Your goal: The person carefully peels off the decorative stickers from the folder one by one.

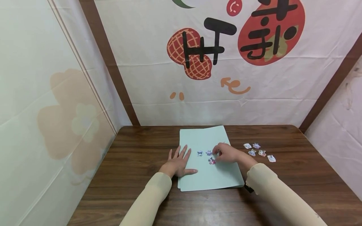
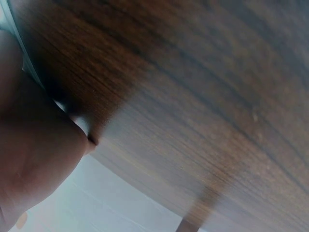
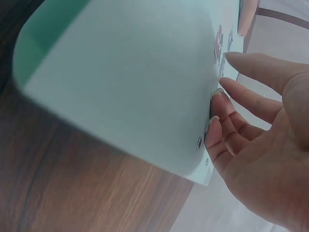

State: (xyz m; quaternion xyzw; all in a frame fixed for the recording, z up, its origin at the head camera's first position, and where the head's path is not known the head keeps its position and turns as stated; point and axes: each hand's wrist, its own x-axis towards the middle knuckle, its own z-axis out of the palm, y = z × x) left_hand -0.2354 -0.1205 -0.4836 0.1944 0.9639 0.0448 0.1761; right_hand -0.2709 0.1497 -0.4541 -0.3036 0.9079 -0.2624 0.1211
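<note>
A pale mint folder or booklet (image 1: 198,182) lies on the table. My left hand (image 1: 178,164) rests on its left edge with fingers spread; in the left wrist view that hand (image 2: 38,154) shows only in part. Over the right half of the page is my right hand (image 1: 226,153), its fingers bent and its thumb and forefinger apart. In the right wrist view, nothing shows between thumb and forefinger of this hand (image 3: 260,130); the other fingertips are right at the page. Close by the fingertips are small cartoon stickers: a blue-white one (image 1: 200,153), a purple one (image 1: 209,153) and a pink-red one (image 1: 211,161).
Several more stickers (image 1: 252,152) lie on the dark wooden table (image 1: 135,175), to the right of the folder. A white printed cloth (image 1: 158,113) hangs behind the table's far edge. Pale cloth walls (image 1: 25,125) stand at the sides.
</note>
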